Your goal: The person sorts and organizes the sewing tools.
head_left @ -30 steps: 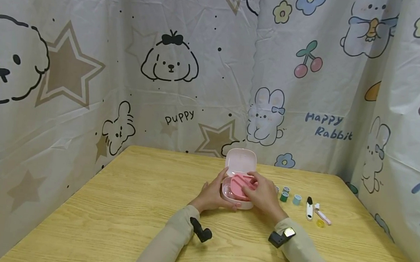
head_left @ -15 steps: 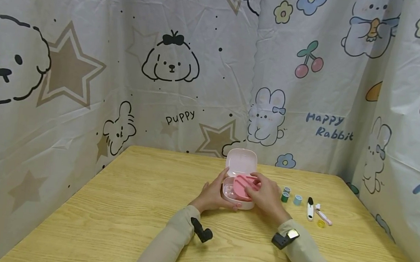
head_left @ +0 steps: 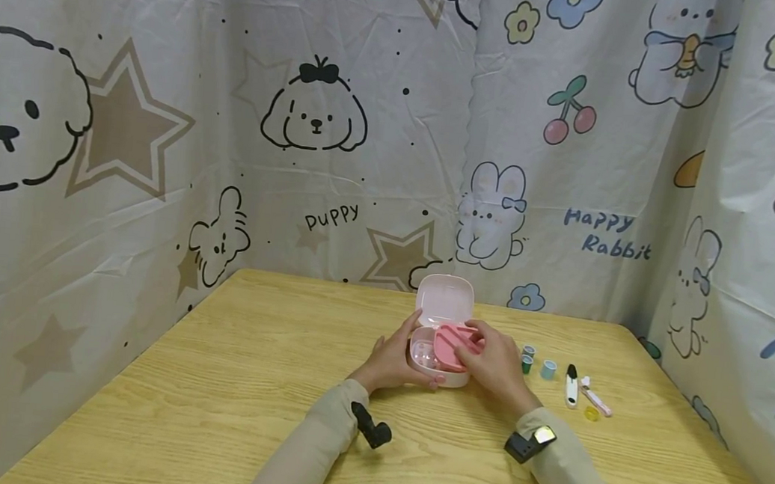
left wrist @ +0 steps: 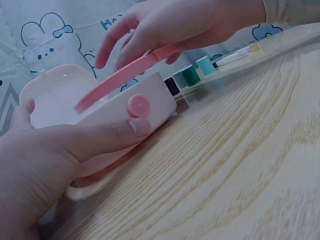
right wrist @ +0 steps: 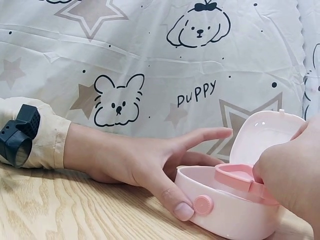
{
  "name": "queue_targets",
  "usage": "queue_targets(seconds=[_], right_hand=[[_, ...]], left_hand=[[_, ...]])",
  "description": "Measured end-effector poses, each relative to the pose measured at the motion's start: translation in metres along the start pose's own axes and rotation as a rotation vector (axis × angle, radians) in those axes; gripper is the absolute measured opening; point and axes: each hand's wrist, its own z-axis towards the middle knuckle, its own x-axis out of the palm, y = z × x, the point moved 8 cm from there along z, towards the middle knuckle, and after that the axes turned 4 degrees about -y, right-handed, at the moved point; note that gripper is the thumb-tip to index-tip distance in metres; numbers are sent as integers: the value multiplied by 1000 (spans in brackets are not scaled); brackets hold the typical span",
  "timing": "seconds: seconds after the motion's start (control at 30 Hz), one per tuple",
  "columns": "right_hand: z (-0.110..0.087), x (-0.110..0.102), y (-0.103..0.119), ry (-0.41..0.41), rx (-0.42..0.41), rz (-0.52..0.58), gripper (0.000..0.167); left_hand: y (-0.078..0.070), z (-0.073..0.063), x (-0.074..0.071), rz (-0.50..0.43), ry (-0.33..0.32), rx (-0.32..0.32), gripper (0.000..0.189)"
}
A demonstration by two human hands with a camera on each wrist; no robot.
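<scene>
A pale pink box [head_left: 452,379] stands on the table, its lid [head_left: 445,298] raised at the back. My left hand [head_left: 389,360] holds it from the left, the thumb pressed on the front wall beside a round pink button [left wrist: 138,105] and the fingers at the far side. With my right hand [head_left: 497,362] I pinch a darker pink inner tray [head_left: 446,344] by its right part. The tray sits tilted over the right half of the box, right end higher, as the left wrist view shows. Small clear contents [head_left: 425,353] show in the box's left part.
Right of the box stand several thread spools, among them a green spool [head_left: 526,365] and a light blue spool [head_left: 549,369]. Farther right lie a white tool with a black tip [head_left: 571,386], a pink-handled tool [head_left: 596,398] and a small yellow round piece [head_left: 591,413]. Printed curtains surround the table.
My right hand and the tray have moved a little to the right, uncovering more of the box's left part. The left hand and the box have stayed in place.
</scene>
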Motion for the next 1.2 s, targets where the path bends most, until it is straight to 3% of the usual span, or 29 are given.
queue_targets(seconds=[0.43,1.2], right_hand=[[-5,-9,-5,-35,-18,-23,52],[-10,-15,-17,2,42,-14,52]], left_hand=[[-1,-1,-2,-12,-3,-1,141],[-1,0,-2,-14,-4,2,142]])
